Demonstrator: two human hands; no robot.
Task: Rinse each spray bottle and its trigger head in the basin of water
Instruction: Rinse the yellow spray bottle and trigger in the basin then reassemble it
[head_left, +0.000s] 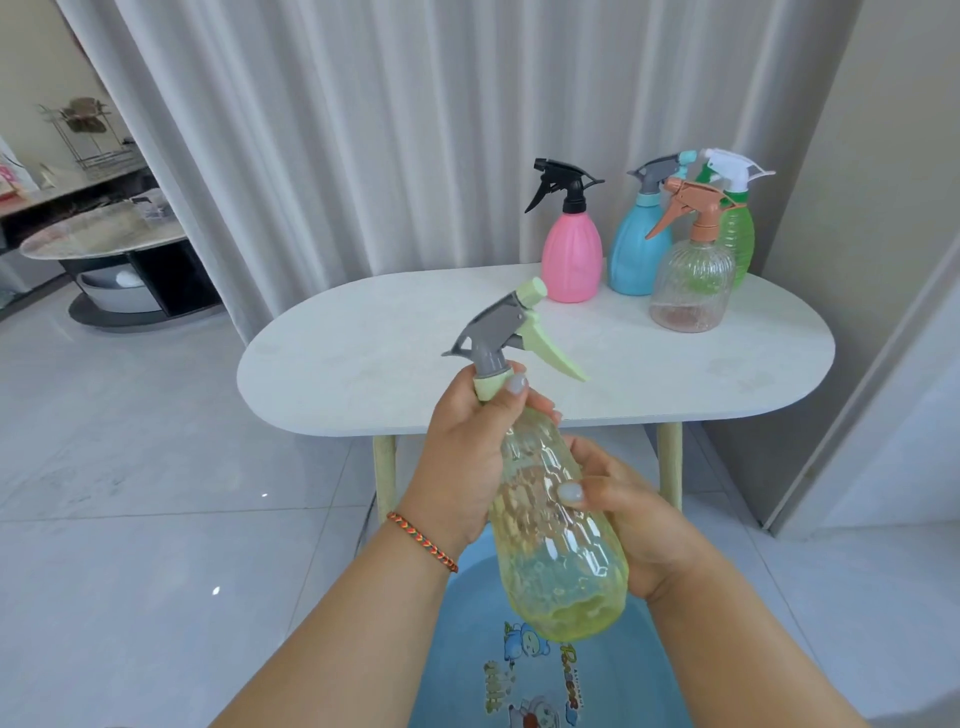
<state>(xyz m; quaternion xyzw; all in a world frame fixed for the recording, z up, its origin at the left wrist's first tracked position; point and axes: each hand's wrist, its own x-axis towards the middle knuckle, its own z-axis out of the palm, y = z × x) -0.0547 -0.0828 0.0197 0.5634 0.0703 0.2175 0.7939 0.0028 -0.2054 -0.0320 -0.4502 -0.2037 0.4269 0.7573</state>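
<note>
Holding yellow-green spray bottle (558, 525) in both hands above blue basin (452, 613) on floor. Long axis tilted: base low and toward camera, neck up and away, leaning left. Trigger head (498, 332) still seated on neck; grey body, pale green nozzle aimed up-right toward table (363, 364), pale green lever hanging down-right. Left hand (462, 457) closed round neck and collar, thumb pressed on pale green collar just under grey part. Right hand (628, 514) wrapped round mid-body from right side, thumb across front wall, fingers behind and hidden. Bottle wall clear, ribbed, yellow tint strongest at base. Basin interior blue with cartoon print on bottom; water level cannot be judged. Braided bracelet (422, 540) on left wrist. On far right of table, well apart from hands: pink bottle (571, 260) with black head, blue bottle (636, 249), clear bottle (691, 286) with tan head in front, green bottle (737, 234) with white head behind. All four upright, heads on.
</note>
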